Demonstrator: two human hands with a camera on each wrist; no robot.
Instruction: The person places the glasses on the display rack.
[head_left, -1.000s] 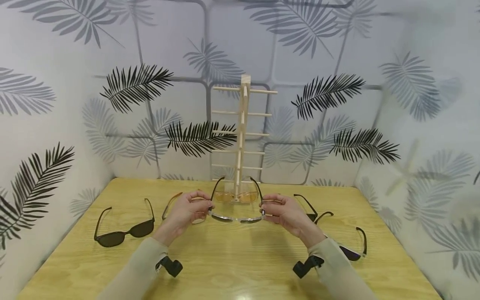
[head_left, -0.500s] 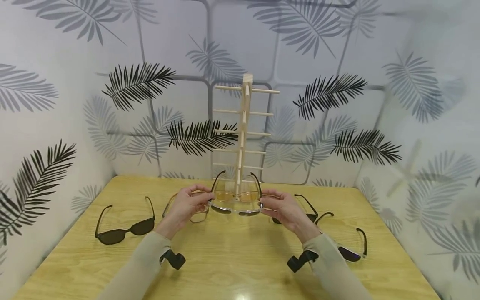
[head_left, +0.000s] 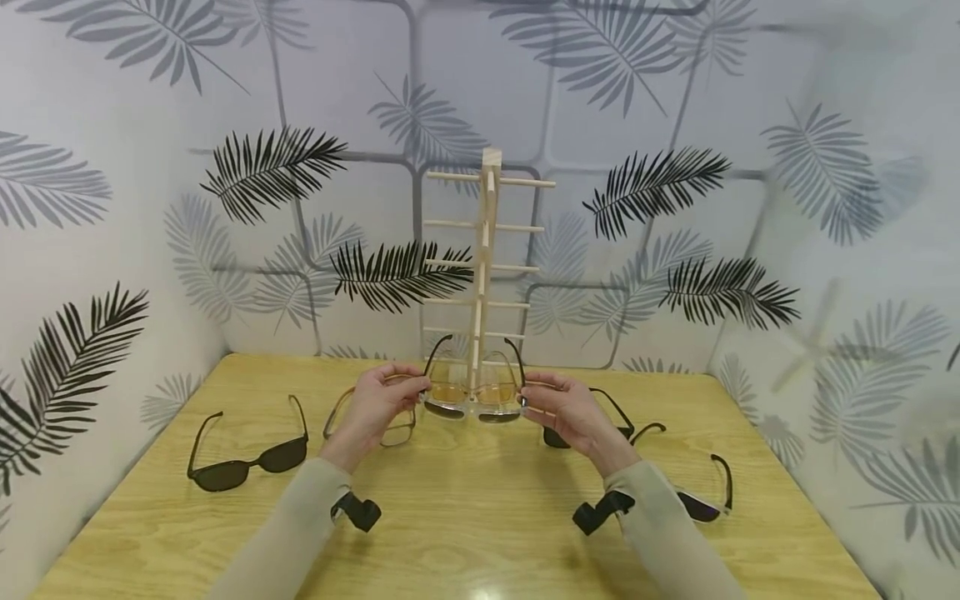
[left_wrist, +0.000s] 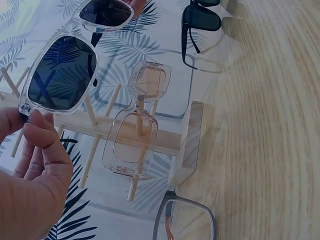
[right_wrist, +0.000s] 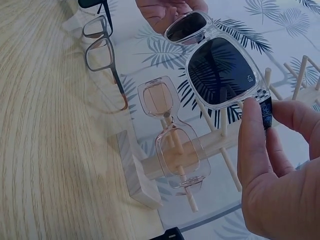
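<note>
Both hands hold one pair of sunglasses (head_left: 444, 410) with a clear frame, dark lenses and black temples. The left hand (head_left: 378, 408) pinches its left hinge corner; the right hand (head_left: 570, 414) pinches the right one. The open temples point away from me, toward a wooden display rack (head_left: 482, 275) with several rows of pegs. Low on that rack hang clear pinkish glasses with orange-tinted lenses (left_wrist: 150, 82), just behind the held pair in the head view. In the right wrist view the held sunglasses (right_wrist: 222, 70) are apart from the pinkish ones.
Black sunglasses (head_left: 285, 457) lie on the wooden table (head_left: 480, 517) at left. Thin-framed eyeglasses (right_wrist: 100, 52) lie beyond the left hand. More dark sunglasses (head_left: 555, 437) sit behind the right hand, and another pair (head_left: 699, 507) is partly hidden by the right forearm. Leaf-patterned walls enclose the table.
Both hands have carried the clear-framed sunglasses forward and slightly upward in the head view, closer to the rack. The glasses lying on the table have stayed put.
</note>
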